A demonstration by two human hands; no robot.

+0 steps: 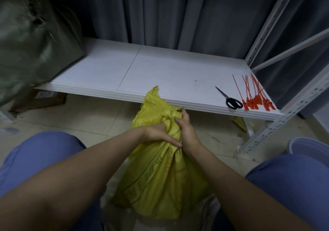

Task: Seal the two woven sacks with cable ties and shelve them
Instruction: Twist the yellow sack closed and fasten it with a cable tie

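We see both hands clamped on the gathered neck of the yellow woven sack (160, 181), which stands on the tiled floor (89, 120) between the person's 2 knees in blue trousers (44, 150). The left hand (157, 133) wraps the neck from the left, fingers curled round the bunched cloth. The right hand (186, 129) touches the left and grips the same neck from the right, its fingertips dug into the folds a little higher. Above both hands the sack's frayed mouth stands up, overlapping the front edge of the white shelf (160, 67).

Up and to the right of the right hand, black-handled scissors (229, 98) lie near the shelf's front edge. Just beyond them, further right, lies a bundle of red cable ties (254, 97). Far to the left of the left hand and higher, a grey-green sack (30, 40) sits on the shelf's left end; it is blurred, and we cannot tell whether its mouth is tied. Below it, under the shelf, is a cardboard box (46, 99). Well to the right of the right hand sits a white bucket (306, 147).
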